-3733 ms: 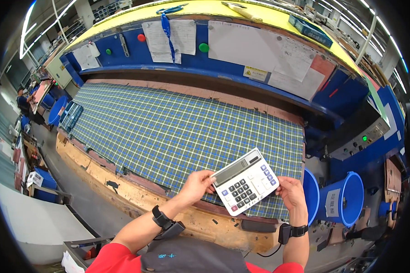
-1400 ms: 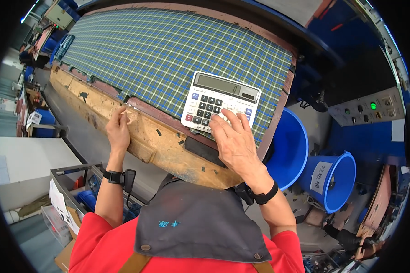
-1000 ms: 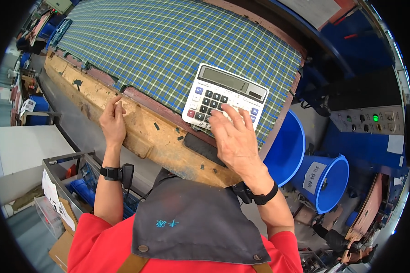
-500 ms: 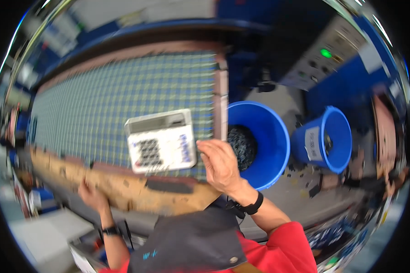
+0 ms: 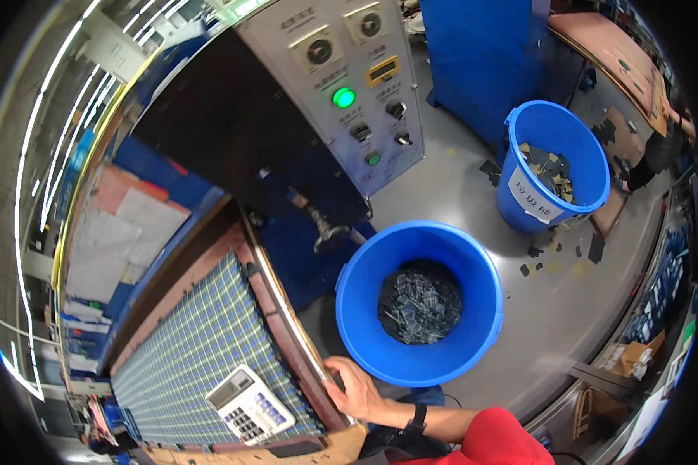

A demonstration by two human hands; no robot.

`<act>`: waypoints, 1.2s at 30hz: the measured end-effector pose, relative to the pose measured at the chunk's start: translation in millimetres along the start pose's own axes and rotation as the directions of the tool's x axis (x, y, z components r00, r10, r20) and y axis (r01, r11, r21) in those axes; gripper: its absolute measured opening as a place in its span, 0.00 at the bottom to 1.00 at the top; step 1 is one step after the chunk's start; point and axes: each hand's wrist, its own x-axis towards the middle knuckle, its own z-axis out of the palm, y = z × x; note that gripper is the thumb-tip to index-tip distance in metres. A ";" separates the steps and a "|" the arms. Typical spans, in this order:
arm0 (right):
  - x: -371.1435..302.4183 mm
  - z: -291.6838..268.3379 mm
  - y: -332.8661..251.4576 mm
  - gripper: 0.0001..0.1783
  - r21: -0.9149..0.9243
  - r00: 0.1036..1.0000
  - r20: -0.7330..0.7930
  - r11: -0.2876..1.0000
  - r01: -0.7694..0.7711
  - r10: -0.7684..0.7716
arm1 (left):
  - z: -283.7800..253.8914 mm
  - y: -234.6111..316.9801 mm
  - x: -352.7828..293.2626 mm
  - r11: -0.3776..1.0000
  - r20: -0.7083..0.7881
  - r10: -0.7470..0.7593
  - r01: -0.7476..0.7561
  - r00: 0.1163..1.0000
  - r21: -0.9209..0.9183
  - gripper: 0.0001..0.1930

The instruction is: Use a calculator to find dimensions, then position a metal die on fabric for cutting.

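Lying to the left of the right hand (image 5: 358, 391), the white rectangular plastic calculator (image 5: 267, 422) is near but not touched in the head view. It is face up on the green, blue and pale plaid cloth (image 5: 202, 333) spread over the mauve-bordered tabletop (image 5: 271, 304), and a strip of that border runs between it and the fingers. As this bent view shows it, the calculator's longer extent slants: its grey display end lies farther from the hand, its keypad end closer to the person, and the side with the blue keys faces the hand. The right hand is the nearer of the two by what can be seen; the left hand is out of the picture, so its state and grasp cannot be told. The right hand is partly open, fingers loosely bent at the tabletop's outer edge and seemingly touching it; no loose object shows in it, though whether it grips that edge cannot be made out. Just beyond and to the right of this hand stands a round blue plastic bin (image 5: 477, 302) with dark shredded scraps (image 5: 420, 302) at its bottom. Farther off on the same side is a second blue bin with a white label (image 5: 512, 186), and well ahead of the hand a grey metal control panel (image 5: 368, 108) carries a lit green lamp (image 5: 343, 98).
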 end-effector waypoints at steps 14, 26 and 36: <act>-12.0 8.3 23.7 0.25 0.189 0.962 0.190 0.954 -0.234 0.198 | 39.7 99.2 46.4 0.976 0.007 0.218 -0.218 0.976 -0.011 0.31; -6.3 5.7 26.0 0.20 0.181 0.969 0.204 0.967 -0.179 0.141 | 36.6 105.5 61.5 0.963 0.057 0.270 -0.270 0.961 -0.018 0.30; -19.2 3.4 22.9 0.20 0.090 0.959 0.207 0.972 -0.215 0.193 | 39.4 98.4 43.8 0.948 0.159 0.305 -0.284 0.939 -0.143 0.29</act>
